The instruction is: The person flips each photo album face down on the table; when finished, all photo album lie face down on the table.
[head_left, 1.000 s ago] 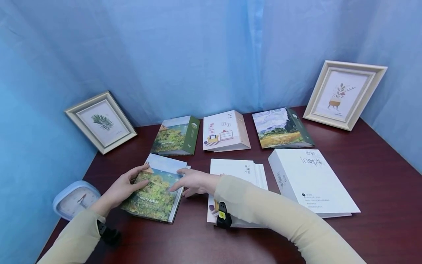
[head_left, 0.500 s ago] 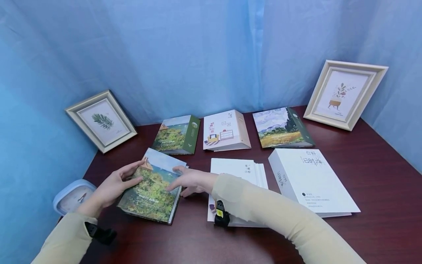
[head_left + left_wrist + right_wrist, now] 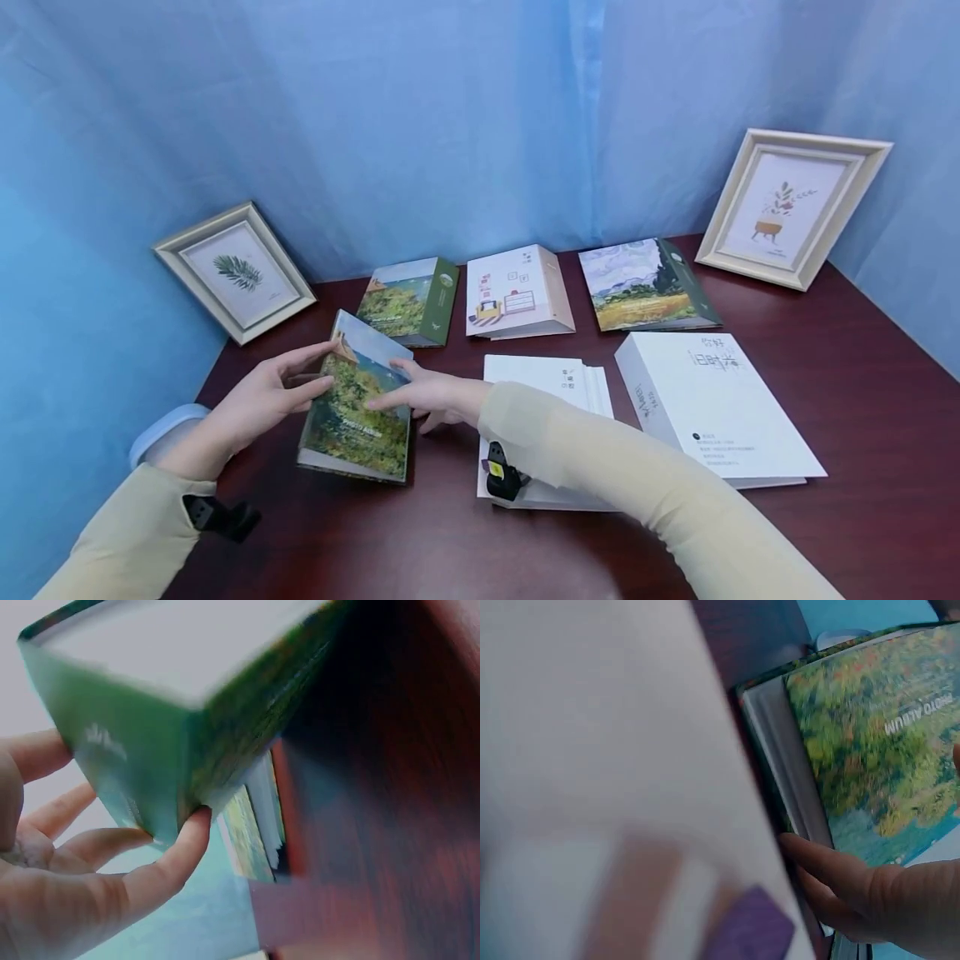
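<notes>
Tilted photo album (image 3: 354, 425) in two-hand grip, left hand (image 3: 258, 398) at spine (image 3: 127, 757), right hand (image 3: 438, 395) at page edge (image 3: 784, 750)

Soft light in here, the curtain (image 3: 450, 125) brightest towards nine o'clock, pale glare on the tabletop (image 3: 465, 560) at six! Left-wrist view: the album (image 3: 150, 735) smears, shadow at two o'clock; right wrist's dimmer, a white book (image 3: 607, 735) blurred at nine.

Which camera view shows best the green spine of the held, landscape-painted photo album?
The left wrist view: the green spine faces the camera, blurred. Head and right wrist show the painted cover, not the spine.
</notes>
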Demonstrator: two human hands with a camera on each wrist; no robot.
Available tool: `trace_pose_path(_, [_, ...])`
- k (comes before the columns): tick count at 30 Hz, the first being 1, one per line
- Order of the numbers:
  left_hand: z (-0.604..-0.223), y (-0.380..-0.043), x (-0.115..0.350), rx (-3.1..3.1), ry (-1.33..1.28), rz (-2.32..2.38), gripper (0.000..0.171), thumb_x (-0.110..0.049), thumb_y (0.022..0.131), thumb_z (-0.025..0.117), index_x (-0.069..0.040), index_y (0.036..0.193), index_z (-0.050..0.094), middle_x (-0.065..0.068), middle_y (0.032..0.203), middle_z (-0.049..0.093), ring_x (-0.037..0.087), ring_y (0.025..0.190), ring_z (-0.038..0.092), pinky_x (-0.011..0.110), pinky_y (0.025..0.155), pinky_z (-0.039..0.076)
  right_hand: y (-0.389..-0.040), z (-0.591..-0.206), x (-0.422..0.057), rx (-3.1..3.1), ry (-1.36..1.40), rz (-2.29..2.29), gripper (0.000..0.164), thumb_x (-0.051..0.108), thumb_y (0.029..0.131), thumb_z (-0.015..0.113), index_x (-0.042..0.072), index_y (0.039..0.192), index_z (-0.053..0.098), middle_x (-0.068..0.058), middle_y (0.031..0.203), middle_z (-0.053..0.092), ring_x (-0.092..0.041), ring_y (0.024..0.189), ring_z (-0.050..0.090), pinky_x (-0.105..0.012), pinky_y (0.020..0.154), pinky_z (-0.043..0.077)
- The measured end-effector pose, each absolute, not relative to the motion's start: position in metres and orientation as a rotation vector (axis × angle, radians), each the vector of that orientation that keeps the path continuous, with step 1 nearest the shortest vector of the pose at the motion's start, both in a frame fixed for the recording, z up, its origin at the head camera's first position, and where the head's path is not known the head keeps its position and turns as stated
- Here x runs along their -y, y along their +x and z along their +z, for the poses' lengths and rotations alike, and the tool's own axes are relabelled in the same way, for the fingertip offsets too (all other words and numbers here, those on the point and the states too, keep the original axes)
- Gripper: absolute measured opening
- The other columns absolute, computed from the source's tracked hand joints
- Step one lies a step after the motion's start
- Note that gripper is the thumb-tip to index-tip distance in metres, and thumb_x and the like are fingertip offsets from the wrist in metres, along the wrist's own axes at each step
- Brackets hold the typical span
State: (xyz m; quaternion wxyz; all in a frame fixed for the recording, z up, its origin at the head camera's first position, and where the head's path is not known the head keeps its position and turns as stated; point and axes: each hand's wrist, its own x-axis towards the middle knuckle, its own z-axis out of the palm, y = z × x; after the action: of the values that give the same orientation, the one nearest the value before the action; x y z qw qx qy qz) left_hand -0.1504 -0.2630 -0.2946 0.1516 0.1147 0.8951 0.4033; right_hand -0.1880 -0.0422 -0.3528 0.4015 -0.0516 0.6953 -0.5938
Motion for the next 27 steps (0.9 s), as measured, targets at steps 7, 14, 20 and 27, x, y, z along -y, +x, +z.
trace_pose_path(7, [-0.287,-0.147,0.249,-2.607,0.370,1.181,0.059,-0.027,0.096,0.056,-0.012,0.149,0.032,0.023,0.152,0.026,0.045,0.131,0.038,0.045,0.087,0.053,-0.193,-0.349,0.037,-1.765,-0.097,-1.515,0.084,0.030,0.088,0.068,0.031,0.152,0.014,-0.012,0.157,0.009,-0.046,0.136,0.028,-0.059,0.098,0.041])
trace_pose_path(14, [-0.290,-0.144,0.244,-2.662,0.349,1.173,0.059,-0.029,0.095,0.058,-0.013,0.147,0.036,0.022,0.150,0.031,0.044,0.129,0.041,0.048,0.088,0.051,-0.193,-0.349,0.034,-1.885,-0.136,-1.477,0.082,0.030,0.085,0.072,0.026,0.151,0.023,-0.010,0.156,0.019,-0.037,0.136,0.034,-0.056,0.102,0.038])
trace_pose_path(20, [-0.292,-0.144,0.241,-2.689,0.336,1.185,0.058,-0.029,0.094,0.059,-0.014,0.146,0.038,0.020,0.148,0.036,0.043,0.128,0.043,0.052,0.091,0.048,-0.190,-0.343,0.032,-1.923,-0.162,-1.500,0.078,0.021,0.086,0.071,0.017,0.149,0.027,-0.014,0.149,0.031,-0.031,0.125,0.049,-0.043,0.097,0.047])
trace_pose_path(27, [-0.290,-0.145,0.230,-2.682,0.337,1.276,0.054,-0.023,0.094,0.061,-0.011,0.143,0.043,0.018,0.146,0.040,0.040,0.128,0.045,0.050,0.091,0.049,-0.189,-0.329,0.023,-1.852,-0.188,-1.551,0.074,0.023,0.092,0.064,0.017,0.151,0.021,-0.015,0.149,0.033,-0.034,0.121,0.052,-0.042,0.095,0.049])
